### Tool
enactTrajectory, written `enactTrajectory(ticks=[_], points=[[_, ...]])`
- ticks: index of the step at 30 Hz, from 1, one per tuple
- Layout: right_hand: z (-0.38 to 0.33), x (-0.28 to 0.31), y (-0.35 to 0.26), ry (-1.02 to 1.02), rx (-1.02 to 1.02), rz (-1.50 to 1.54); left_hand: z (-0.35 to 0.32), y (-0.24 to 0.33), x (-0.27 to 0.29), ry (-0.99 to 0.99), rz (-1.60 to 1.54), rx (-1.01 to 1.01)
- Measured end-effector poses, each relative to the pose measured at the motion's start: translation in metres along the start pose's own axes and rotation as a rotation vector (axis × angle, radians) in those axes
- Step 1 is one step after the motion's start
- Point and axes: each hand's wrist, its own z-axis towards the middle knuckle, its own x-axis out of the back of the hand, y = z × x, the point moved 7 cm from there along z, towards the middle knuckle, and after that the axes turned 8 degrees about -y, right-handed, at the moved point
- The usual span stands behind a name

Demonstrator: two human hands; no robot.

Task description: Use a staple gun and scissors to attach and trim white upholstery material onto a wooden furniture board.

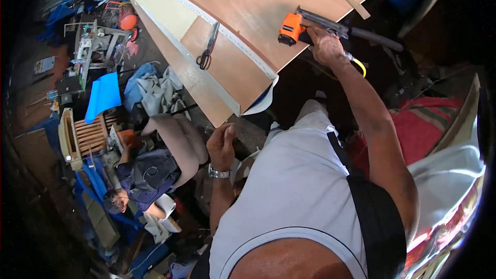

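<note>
A: What does the right hand (326,49) have?

B: The gun (293,27), a nailer by its look, orange and black. The fingers wrap round it just behind the orange part; the palm side is hidden, so I can't tell how they meet the trigger.

A: And the left hand (221,147)?

B: Fingers curled in, thumb pressed to them, near the corner of the panel (214,109). I can't tell whether something small is pinched there.

A: Where's the gun, exactly?

B: At the edge of the board (248,5), orange part over it. Whether they touch, I can't say.

A: How will it handle?

B: Rigid and sturdy, I'd judge, with enough weight to pull on the wrist. The casing may be slick to a sweaty palm, so take the handle full-handed and keep fingers off both ends.

A: And the hose (360,66)?

B: Yellow, beside the right wrist. Probably springy, likely to tug; don't lift by it.

A: Further out?

B: Scissors (206,54), well apart from the gun, handles toward the left hand.
</note>
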Motion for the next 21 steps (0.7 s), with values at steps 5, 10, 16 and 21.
enactTrajectory(ticks=[5,10,16,21], points=[[0.090,-0.015,0.003,-0.069,0.074,-0.045,-0.024,-0.002,-0.015,0.102,-0.075,0.067],[0.120,-0.025,-0.001,-0.097,0.009,-0.085,-0.041,-0.012,-0.009,0.170,0.113,0.200],[0.040,-0.015,-0.020,0.425,0.025,0.097,0.001,-0.056,0.038,0.112,0.052,0.119],[-0.087,-0.041,-0.075,0.340,-0.370,0.507,0.089,-0.071,0.069,-0.084,0.266,-0.178]])
